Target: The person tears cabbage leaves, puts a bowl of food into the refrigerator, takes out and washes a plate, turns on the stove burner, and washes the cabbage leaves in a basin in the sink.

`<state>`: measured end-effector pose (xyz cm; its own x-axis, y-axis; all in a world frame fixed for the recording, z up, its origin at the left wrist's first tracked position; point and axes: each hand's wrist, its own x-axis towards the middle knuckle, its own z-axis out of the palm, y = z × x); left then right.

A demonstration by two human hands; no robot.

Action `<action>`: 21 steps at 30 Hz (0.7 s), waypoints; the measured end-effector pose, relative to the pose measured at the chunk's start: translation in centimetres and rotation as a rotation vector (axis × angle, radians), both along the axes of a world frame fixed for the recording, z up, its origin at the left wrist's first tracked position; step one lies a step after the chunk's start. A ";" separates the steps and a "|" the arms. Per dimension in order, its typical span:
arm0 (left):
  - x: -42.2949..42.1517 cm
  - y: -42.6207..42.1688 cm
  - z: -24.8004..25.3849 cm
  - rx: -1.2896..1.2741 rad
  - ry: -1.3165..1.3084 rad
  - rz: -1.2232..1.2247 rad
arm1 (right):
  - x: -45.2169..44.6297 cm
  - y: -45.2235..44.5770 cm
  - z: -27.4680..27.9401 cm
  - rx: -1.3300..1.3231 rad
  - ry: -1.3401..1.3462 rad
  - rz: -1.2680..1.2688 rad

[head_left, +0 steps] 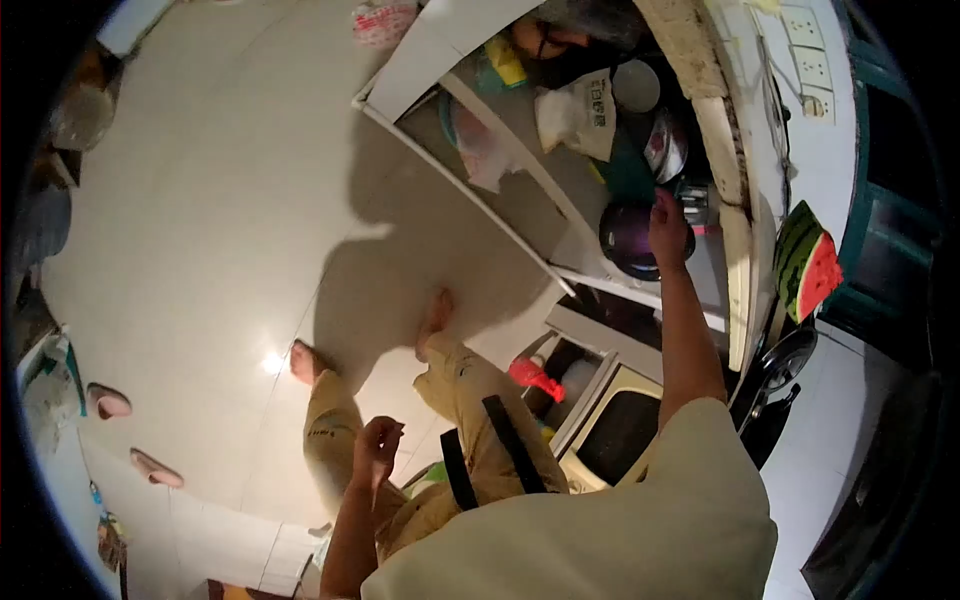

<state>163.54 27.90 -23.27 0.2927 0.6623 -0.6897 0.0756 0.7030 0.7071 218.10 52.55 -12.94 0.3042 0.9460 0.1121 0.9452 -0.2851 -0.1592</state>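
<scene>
My right hand (668,232) reaches into the cupboard under the counter. Its fingers are closed at a round, dark purple pot (627,240) with a shiny surface; the hand covers part of it, so the exact grip is hidden. Close to that hand are a silvery packet (666,147) and a dark green item (628,170). My left hand (377,447) hangs in front of my body above the legs, its fingers curled in and nothing visible in them.
A white bag with printing (580,115) and a pale bowl (637,86) are further in the cupboard. Its open door (460,180) stands at the left. Cut watermelon (812,262) lies on the counter. Below are a cream appliance (615,430) and a red bag (537,378). Slippers (155,467) lie on the floor.
</scene>
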 end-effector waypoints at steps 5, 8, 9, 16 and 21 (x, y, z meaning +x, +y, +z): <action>3.8 -1.1 -6.1 -0.069 -0.057 0.108 | 5.5 8.6 -2.5 0.016 0.001 -0.095; 5.3 0.5 -7.4 -0.190 -0.143 0.273 | 12.3 12.9 -6.6 -0.235 -0.469 0.130; 5.8 0.9 -7.8 -0.168 -0.193 0.321 | 16.6 14.7 -9.1 -0.383 -0.684 0.182; 8.4 1.9 -8.7 -0.259 -0.128 0.172 | 14.7 18.9 -10.7 -0.062 0.723 -0.344; 9.3 2.8 -8.9 -0.208 -0.054 0.152 | 13.2 20.3 -9.5 0.084 0.940 -0.507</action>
<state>172.83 30.72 -32.16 0.2403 0.5472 -0.8018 -0.0759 0.8340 0.5465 231.34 72.82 -22.44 0.6576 0.6854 -0.3128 0.2078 -0.5641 -0.7991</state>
